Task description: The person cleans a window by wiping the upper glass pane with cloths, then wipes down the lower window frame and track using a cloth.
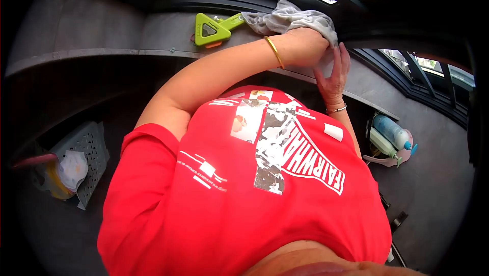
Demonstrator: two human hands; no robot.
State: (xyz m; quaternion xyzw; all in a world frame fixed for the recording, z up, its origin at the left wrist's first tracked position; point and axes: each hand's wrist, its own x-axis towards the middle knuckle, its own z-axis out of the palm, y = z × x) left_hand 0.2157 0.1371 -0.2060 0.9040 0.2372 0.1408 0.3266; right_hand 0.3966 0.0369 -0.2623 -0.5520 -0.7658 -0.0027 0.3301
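My left hand [305,46], with a gold bangle at its wrist, is closed on a crumpled grey-white cloth [290,19] at the top centre, over the grey ledge. Some of the fingers are hidden by the cloth and the back of the hand. Beside it, my right hand [335,77] has its fingers stretched out and thumb apart, the fingertips close to the cloth's right edge. Whether they touch the cloth I cannot tell. A thin bracelet is on that wrist. A green triangular tool [211,30] with a handle lies left of the cloth, its handle end at the cloth.
Window frames [423,80] border the ledge [158,34] at the top and right. A grey perforated basket [94,159] with items stands at the lower left. At the right, bottles [389,130] with spray or pump tops sit in a holder beside the ledge.
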